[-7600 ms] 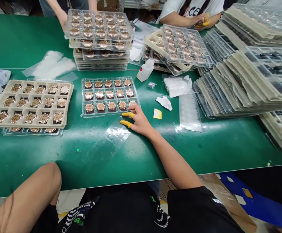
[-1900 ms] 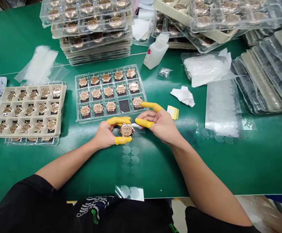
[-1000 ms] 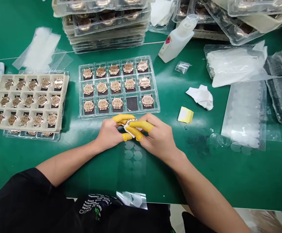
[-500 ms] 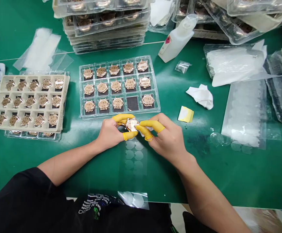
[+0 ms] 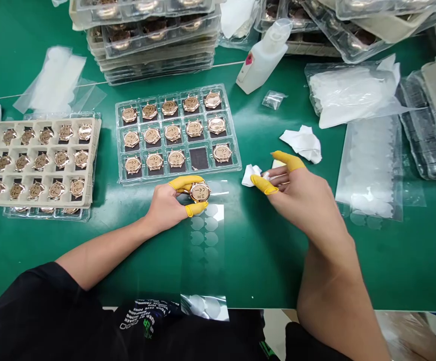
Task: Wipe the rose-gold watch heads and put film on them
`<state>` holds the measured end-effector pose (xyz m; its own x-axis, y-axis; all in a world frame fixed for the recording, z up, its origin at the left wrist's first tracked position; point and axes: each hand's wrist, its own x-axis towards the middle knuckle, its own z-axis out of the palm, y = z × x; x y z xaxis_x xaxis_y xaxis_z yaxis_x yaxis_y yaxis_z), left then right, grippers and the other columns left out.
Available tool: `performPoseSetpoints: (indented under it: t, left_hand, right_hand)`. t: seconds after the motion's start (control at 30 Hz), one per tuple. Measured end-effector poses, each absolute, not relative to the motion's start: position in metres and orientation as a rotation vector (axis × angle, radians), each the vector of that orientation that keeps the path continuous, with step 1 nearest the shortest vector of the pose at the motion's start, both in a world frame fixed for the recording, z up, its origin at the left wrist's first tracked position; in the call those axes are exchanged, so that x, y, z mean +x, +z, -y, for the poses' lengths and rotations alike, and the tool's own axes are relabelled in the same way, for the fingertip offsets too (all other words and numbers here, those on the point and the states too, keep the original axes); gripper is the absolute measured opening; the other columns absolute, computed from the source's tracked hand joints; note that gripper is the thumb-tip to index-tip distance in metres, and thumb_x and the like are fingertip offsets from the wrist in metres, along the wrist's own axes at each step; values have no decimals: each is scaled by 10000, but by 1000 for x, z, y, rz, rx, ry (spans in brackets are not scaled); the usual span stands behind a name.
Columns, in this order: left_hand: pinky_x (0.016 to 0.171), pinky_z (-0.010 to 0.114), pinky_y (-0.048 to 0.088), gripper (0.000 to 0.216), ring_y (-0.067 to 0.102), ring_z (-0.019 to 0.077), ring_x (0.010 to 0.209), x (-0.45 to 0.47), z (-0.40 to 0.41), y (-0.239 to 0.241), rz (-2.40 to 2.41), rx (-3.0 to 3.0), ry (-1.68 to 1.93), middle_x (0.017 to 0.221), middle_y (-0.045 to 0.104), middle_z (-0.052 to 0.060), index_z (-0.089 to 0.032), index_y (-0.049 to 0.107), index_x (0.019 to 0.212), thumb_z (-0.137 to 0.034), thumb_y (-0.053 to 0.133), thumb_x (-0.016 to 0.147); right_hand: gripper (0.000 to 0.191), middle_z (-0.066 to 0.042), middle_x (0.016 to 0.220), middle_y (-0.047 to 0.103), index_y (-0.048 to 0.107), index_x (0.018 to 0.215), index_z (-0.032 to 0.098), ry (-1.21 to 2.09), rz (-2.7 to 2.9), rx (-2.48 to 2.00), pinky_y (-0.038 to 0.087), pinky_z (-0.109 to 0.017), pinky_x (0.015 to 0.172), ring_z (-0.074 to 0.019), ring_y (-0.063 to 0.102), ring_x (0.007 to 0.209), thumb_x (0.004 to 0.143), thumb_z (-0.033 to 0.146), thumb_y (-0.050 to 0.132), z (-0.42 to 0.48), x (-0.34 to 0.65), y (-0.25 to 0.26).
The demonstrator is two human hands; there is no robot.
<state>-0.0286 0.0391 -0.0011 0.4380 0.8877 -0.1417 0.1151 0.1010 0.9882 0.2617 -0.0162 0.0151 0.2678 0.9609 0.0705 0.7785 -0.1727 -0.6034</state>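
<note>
The left hand (image 5: 167,206) pinches a rose-gold watch case (image 5: 200,191) between its yellow-cotted thumb and forefinger, holding it just above the table (image 5: 263,281) near the front of a transparent tray (image 5: 178,171). The right hand (image 5: 296,193) is apart from it, with its fingers curled and pinching a small white cloth (image 5: 253,175) at the fingertips. Yellow finger cots (image 5: 263,184) cover two of those fingers.

The transparent tray sits mid-table and holds fourteen watch cases in three rows of five; the fourth cell of the bottom row shows a bare dark pad (image 5: 199,158). To its left, a beige tray (image 5: 41,204) of fifteen cases rests on another transparent tray near the left edge. A sheet of round clear films (image 5: 205,235) lies below the left hand, and a cut strip of film (image 5: 205,307) lies at the near edge of the table.

Beyond the trays stands a stack of filled trays (image 5: 154,50), with a white plastic bottle (image 5: 263,57) lying to its right. On the right side are a crumpled tissue (image 5: 300,144), a bag of white wipes (image 5: 349,93) and a long film sheet (image 5: 368,170).
</note>
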Motion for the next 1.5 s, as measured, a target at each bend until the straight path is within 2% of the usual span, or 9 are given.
performPoseSetpoints:
  t: [0.1,0.2,0.3,0.57,0.73,0.97,1.17,1.37,1.5]
  left_hand:
    - [988,418,683,530,817,259,1014,-29,-39,-3,-988,1374,735,1125,836,53,-221,793,1181,-280,946,678]
    - [1003,419,679,525,813,259,1025,-29,-39,-4,-972,1390,728,1133,834,53,-221,793,1190,-282,941,690]
    - [1018,414,675,531,811,255,1029,-30,-39,-4,-968,1396,731,1138,833,53,-217,792,1201,-275,937,693]
    - [991,371,682,507,814,234,1018,-29,-38,-2,-967,1462,730,1132,837,50,-206,787,1197,-275,906,708]
    - [986,367,683,486,813,233,1024,-30,-38,-2,-973,1507,730,1138,837,48,-207,786,1185,-282,900,719]
    - [949,353,678,504,814,220,971,-28,-37,-6,-972,1519,750,1093,841,41,-206,778,1210,-254,894,722]
    - [939,346,661,507,802,222,993,-29,-35,-3,-961,1544,736,1106,842,43,-212,780,1212,-215,891,718]
    - [927,325,653,477,806,200,951,-30,-35,4,-965,1609,677,1076,851,15,-219,785,1187,-198,871,718]
    - [907,327,652,462,799,190,912,-30,-34,4,-998,1624,682,1040,851,9,-221,784,1179,-221,879,727]
  right_hand:
    - [368,-143,1178,704,754,1241,254,177,1761,-1925,493,-495,822,-323,626,994,898,380,712,13,276,14]
    - [199,-103,1277,725,804,1043,307,202,1986,-1656,419,-542,910,-351,581,1124,938,285,636,4,285,11]
    - [280,-52,1257,763,807,973,333,284,2139,-1538,340,-544,897,-351,578,1110,932,189,570,-1,297,4]
    - [159,-77,805,677,793,844,224,151,2155,-1744,258,-459,844,-252,566,880,932,229,660,10,309,-1]
    - [133,-94,1034,754,795,878,235,29,2088,-1639,274,-443,819,-270,636,961,924,185,680,9,301,9]
    - [155,-4,819,734,748,922,282,357,1830,-1302,393,-396,737,-183,636,731,944,427,797,7,237,31]
    - [69,-6,830,687,683,1035,248,125,2082,-1208,310,-371,717,-162,513,730,985,224,724,1,174,30]
    - [65,-2,815,628,658,1058,235,171,2133,-1202,302,-362,711,-158,471,733,1007,231,699,7,183,27]
    - [90,-34,995,675,671,1059,236,185,2060,-1225,366,-364,735,-152,532,783,988,229,726,7,180,27]
